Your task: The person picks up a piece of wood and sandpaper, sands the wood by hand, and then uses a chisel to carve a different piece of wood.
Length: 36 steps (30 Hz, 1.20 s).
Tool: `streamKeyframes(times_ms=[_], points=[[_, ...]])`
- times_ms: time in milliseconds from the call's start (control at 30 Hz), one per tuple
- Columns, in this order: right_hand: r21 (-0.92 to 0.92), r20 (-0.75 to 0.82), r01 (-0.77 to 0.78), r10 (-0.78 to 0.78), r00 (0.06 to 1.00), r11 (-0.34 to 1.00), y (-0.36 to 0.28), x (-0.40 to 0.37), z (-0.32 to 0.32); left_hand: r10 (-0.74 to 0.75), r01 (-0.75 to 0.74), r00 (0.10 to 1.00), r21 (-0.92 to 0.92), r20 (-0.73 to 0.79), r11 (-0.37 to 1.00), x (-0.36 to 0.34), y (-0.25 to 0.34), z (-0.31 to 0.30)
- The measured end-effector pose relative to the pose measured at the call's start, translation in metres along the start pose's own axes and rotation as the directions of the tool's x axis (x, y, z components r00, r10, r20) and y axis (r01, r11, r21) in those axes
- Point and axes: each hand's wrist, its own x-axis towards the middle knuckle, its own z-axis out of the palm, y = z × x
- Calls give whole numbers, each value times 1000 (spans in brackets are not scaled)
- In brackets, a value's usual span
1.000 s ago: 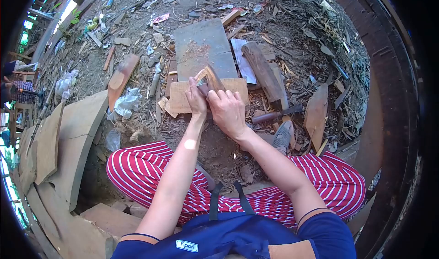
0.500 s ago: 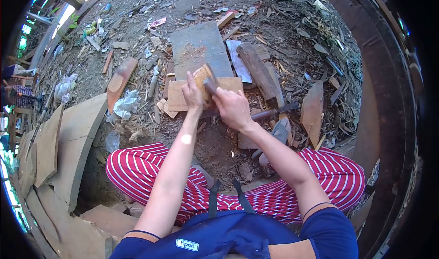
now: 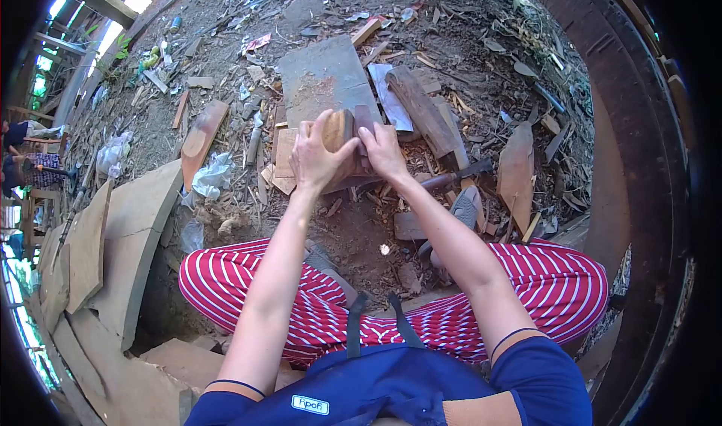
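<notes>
My left hand is wrapped round a tan wooden block, thumb toward its right side. Close against that side is a flat, dark, narrow tool, gripped in my right hand with the thumb along it. Its exact kind cannot be made out. Both hands are over a light wooden board, largely hidden by them. Beyond it lies a grey flat board with reddish shavings on it.
A thick dark wood piece lies to the right, near a long-handled blade. A pointed board is farther right. On the left are a wood piece, a plastic bag and large leaning planks. Litter and chips cover the ground.
The block has turned more upright, and my left fingers have closed round it. My right hand has shifted slightly right and up, bringing the dark tool upright along the block's right side.
</notes>
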Motion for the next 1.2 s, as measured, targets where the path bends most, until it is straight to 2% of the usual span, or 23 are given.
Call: streamKeyframes(times_ms=[33,67,100,133,167,200,233,300,333,367,433,467,500,600,700,800,900,933,967,1033,1100,1133,1200], points=[[35,96,-57,54,994,998,-10,2,-7,-75,76,996,-25,48,997,7,-1,-4],[52,75,-25,21,997,998,-20,2,-14,-77,82,996,-164,38,983,14,-17,0],[54,69,-18,15,997,998,-27,6,-17,-69,74,997,-164,33,984,18,-21,-2],[-33,32,48,-46,998,998,-33,9,-20,-95,141,988,-482,119,865,20,-25,-2],[-124,3,102,-103,995,987,-37,10,-22,-94,226,971,-733,217,642,19,-28,-1],[-250,58,124,-113,992,960,-49,9,-27,-68,212,970,-672,234,710,18,-30,-2],[-250,68,115,-101,993,961,-51,4,-24,-80,227,967,-669,244,708,16,-36,2],[-421,125,170,-128,984,891,-57,6,-18,-136,180,982,-407,135,895,28,-50,17],[-424,126,169,-127,984,890,-57,7,-18,-91,107,991,-165,103,980,37,-62,20],[-466,151,170,-112,982,868,-58,9,-17,-96,111,990,-166,100,980,33,-70,27],[-535,195,181,-87,977,825,-61,17,-11,-9,104,965,-353,261,930,18,-65,26],[-530,195,180,-87,977,829,-63,21,-10,-133,140,950,-3,283,990,4,-11,-8],[-541,246,209,-84,966,815,-66,23,-11,-139,144,947,2,288,990,5,-8,-14],[-588,323,242,-50,945,772,-68,28,-18,5,-18,945,37,326,999,1,-14,-13],[-678,320,246,-23,947,693,-70,38,-14,-20,10,963,37,268,999,-3,-19,-4],[-653,326,368,-193,925,661,-90,14,2,-14,16,982,-10,190,1000,-10,-25,3],[-644,378,369,-140,915,670,-105,10,-1,-47,59,985,-65,163,996,-21,-26,2],[-675,344,376,-179,922,635,-87,26,-1,-19,26,991,-52,136,998,-22,-24,1],[-680,253,305,-177,951,667,-72,45,0,15,-11,995,-39,101,999,-19,-21,1],[-696,279,349,-212,937,628,-82,40,7,-10,15,991,-31,135,999,-15,-20,-1],[-666,402,461,-239,884,587,-100,10,18,-54,58,989,-28,141,998,-19,-23,3],[-615,402,541,-363,841,573,-96,1,18,-113,127,968,-52,225,990,-17,-26,3],[-647,335,454,-306,891,612,-82,24,11,-69,81,981,-64,179,995,-23,-26,1]])
